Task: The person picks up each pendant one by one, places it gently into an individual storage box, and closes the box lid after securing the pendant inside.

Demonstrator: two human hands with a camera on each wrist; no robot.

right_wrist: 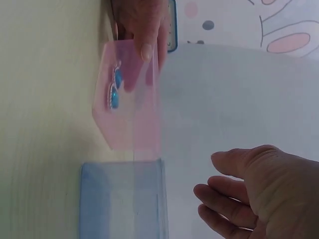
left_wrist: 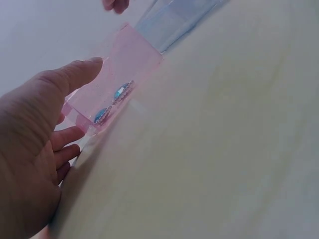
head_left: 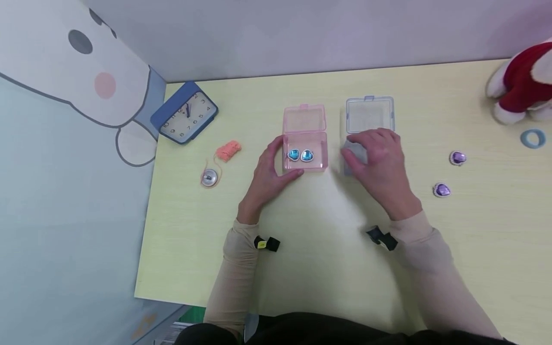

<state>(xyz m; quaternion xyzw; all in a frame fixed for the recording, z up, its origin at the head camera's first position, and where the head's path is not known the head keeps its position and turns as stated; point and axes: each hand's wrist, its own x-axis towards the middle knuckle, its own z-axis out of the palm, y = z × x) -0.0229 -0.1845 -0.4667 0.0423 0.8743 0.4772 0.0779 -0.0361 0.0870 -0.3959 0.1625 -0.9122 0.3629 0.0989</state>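
Note:
My left hand (head_left: 270, 175) holds the small pink plastic box (head_left: 304, 140) at its near left corner, thumb along the front and fingers at the left side. The pink lid is swung back. Inside lie two blue teardrop gems (head_left: 293, 155) with sparkling borders, side by side. Over the clear bluish box (head_left: 370, 114), also with its lid back, hovers my right hand (head_left: 381, 165), which partly hides it from the head camera. In the right wrist view, this hand's thumb (right_wrist: 234, 162) and loosely bent fingers are apart, with nothing between them.
Two purple teardrop gems (head_left: 458, 157) lie to the right, near a light blue ring (head_left: 533, 138) and a red and white plush toy (head_left: 523, 84). On the left are a blue clock (head_left: 187, 113), a coral yarn bundle (head_left: 228, 150) and a round metallic piece (head_left: 209, 178). A wall borders the table's back.

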